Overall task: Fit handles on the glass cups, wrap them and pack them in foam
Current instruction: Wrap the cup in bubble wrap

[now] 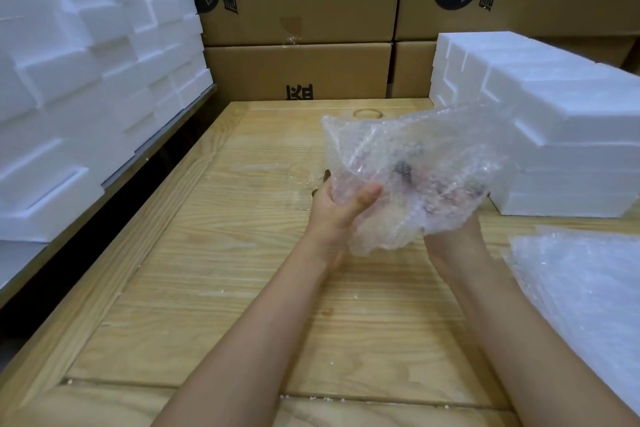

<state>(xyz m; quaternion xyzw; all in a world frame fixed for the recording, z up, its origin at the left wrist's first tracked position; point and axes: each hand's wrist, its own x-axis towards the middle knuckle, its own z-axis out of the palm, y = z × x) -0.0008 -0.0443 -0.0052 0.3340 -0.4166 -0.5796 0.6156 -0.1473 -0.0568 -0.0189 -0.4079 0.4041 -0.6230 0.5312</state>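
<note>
Both forearms reach forward over the wooden table [214, 253], bare and nearly parallel, and converge on a crumpled sheet of bubble wrap [412, 177] held up in the air above the middle of the table. The left hand [341, 206] is turned palm inward. Its thumb lies across the near face of the sheet and its fingers [325, 180] curl round the far side, so it is grasping the sheet's left edge. The right hand [453, 243] comes up from below at the right end; only its heel and wrist show, and whether its fingers are clenched or released behind the plastic cannot be told.

The sheet is wider than tall. Its long axis runs left to right between the two hands, with loose edges flaring up and away and a corner hanging down by the left wrist. Pinkish and dark shapes show through it, too blurred to identify.

A clear glass cup [298, 184] is faintly visible on the table just left of the left hand's fingers.

Stacks of white foam blocks [561, 135] stand on both sides, and printed cardboard boxes [301, 55] stand behind. A pile of bubble wrap sheets [581, 284] lies at the right edge.
</note>
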